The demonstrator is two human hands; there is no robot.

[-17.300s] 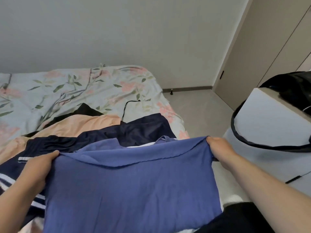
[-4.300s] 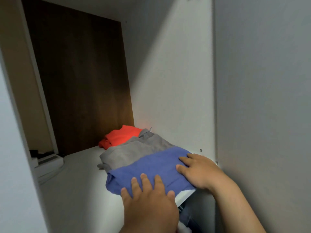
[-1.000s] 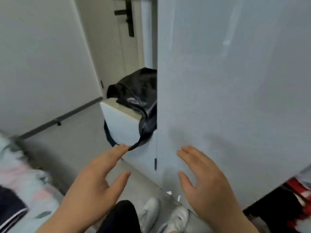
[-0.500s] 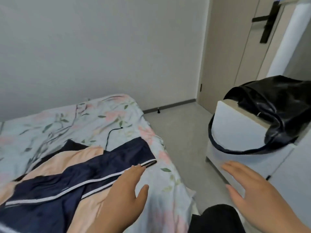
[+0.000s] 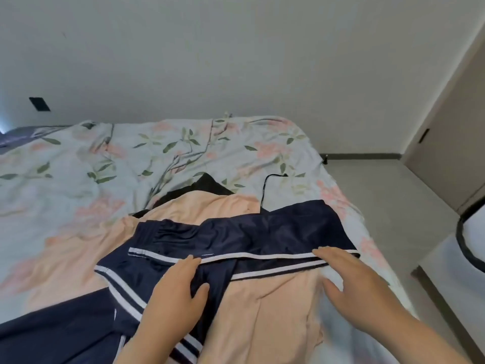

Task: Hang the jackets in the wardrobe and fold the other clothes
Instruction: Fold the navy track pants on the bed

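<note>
Navy striped garment (image 5: 262, 232) lies beneath left hand (image 5: 173, 292) and right hand (image 5: 359, 287) — each grip released (fingers straight).

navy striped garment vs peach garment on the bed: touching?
Touching. The head view shows the navy striped garment lying draped across the peach garment, its striped edge resting directly on the peach fabric with no gap.

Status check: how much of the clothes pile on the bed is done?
Done: the blue top held earlier is off the bed. In hand: left hand and right hand, both open, on the navy striped garment, ungripped. Left: it, the peach garment beneath and the black garment under that, all unfolded.
</note>
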